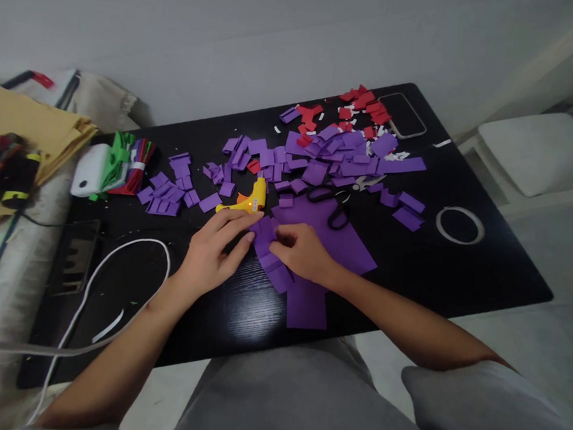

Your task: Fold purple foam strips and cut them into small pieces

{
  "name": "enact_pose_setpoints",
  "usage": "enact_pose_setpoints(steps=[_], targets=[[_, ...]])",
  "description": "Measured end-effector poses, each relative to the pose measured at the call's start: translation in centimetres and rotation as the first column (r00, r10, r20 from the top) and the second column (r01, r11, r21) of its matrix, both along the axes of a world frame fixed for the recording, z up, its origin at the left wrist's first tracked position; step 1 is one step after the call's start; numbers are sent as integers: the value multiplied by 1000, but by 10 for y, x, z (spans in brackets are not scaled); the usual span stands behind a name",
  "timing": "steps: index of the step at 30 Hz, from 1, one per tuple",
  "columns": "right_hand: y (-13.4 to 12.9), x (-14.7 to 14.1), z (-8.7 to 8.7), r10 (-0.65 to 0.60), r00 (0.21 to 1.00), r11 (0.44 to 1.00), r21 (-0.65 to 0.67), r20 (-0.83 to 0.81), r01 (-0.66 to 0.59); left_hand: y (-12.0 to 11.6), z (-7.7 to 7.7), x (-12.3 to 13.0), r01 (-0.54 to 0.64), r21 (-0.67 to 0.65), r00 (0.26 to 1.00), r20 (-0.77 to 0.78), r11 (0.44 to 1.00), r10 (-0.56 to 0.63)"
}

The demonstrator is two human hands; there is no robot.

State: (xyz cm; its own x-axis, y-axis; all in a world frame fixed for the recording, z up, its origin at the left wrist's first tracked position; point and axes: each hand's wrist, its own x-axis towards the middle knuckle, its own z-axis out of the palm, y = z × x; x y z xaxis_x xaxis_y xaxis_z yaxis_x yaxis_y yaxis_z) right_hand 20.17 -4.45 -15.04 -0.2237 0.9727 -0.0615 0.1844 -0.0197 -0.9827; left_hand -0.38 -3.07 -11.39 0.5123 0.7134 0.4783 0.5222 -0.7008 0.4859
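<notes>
Between my hands lies a folded purple paper strip (273,265) on the black table. My left hand (217,248) rests at its left edge, fingers spread, fingertips touching the paper. My right hand (303,250) has its thumb and fingers pinched together on the strip. Under and beyond my right hand are larger purple sheets (348,246). A yellow glue gun (252,200) lies just beyond my left fingers. Black-handled scissors (339,216) rest on the purple sheet.
Purple pieces (330,148) and red pieces (364,101) cover the back of the table (442,269). A tape ring (460,225) and a phone (402,115) are at the right. A white cable (86,291) loops at the left, near bundled strips (125,161).
</notes>
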Motion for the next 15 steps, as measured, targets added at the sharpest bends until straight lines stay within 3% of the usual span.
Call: enact_pose_setpoints(steps=[10,15], targets=[[4,2,-4,65,998,998,-16,25,-65,9,11,-17,104,118,975,-208,988,-78],[4,2,-3,107,994,993,-53,-28,-109,14,24,-19,194,-2,946,-265,981,-188]])
